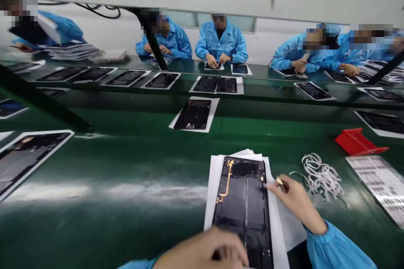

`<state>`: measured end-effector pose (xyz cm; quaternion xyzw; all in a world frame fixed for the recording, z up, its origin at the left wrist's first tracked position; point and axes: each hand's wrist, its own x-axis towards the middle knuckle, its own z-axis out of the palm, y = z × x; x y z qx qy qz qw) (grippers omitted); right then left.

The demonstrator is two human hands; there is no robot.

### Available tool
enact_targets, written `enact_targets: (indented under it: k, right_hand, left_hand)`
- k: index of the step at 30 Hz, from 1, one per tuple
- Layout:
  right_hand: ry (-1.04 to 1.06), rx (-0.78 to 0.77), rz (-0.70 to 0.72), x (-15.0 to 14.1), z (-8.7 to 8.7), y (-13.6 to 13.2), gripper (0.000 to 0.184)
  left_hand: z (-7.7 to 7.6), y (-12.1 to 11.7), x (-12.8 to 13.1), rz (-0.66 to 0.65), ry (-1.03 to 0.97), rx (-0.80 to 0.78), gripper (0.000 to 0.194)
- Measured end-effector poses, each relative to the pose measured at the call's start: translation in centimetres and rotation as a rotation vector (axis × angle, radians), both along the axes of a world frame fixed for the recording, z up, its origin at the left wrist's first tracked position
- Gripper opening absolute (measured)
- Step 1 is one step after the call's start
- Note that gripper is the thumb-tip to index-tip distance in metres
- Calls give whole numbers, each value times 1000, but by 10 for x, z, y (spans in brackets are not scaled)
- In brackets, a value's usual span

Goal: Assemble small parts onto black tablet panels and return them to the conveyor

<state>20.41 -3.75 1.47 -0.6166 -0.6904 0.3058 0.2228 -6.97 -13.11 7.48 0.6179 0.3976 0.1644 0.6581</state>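
Note:
A black tablet frame [244, 206] with an orange flex cable lies on white sheets [214, 185] on the green table in front of me. My left hand [205, 252] rests on the frame's near left edge with its fingers curled. My right hand [295, 199] is at the frame's right edge, pinched around a small pale stick-like tool [279, 181] whose tip touches the edge near the top.
A pile of white strips [320, 174] lies right of my hand, beside a red tray [358, 142] and a sheet of labels [380, 183]. More tablet frames [193, 114] on paper lie along the green belt. Several people in blue coats [221, 42] work across the table.

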Motion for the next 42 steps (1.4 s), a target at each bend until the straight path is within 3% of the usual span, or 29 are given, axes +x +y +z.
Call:
enact_targets:
  k: [3,5,8,10,13,17,30,37,42]
  right_hand:
    - [87,86,-116,2,0,-2,43]
    - [238,111,-159,-3,-1,-8,44]
    - [404,158,-231,-14,-4,-19,47]
    - [460,133,-273,-20,-7,-26,45]
    - [524,62,-282,-24,-13,-32,28]
    - [558,40,-266,-24,-21,-31,16]
    - [580,88,-293,-24,-28,-25,10]
    - [600,106,-371,-30,-20,-24,9]
    - [642,116,-310,-32,-18,-19,3]
  left_hand:
    - [-14,63,15,98,147,272,17]
    - [-27,97,31,161,206,463,26]
    - [-45,128,56,132,206,595,33]
    - [-53,136,66,94,180,616,27]
    - [-60,140,70,76,178,622,11]
    - [-63,140,62,97,241,637,12]
    - [-72,127,53,82,306,646,11]
    - [-69,129,56,109,293,638,10]
    - [-70,130,57,129,275,650,9]
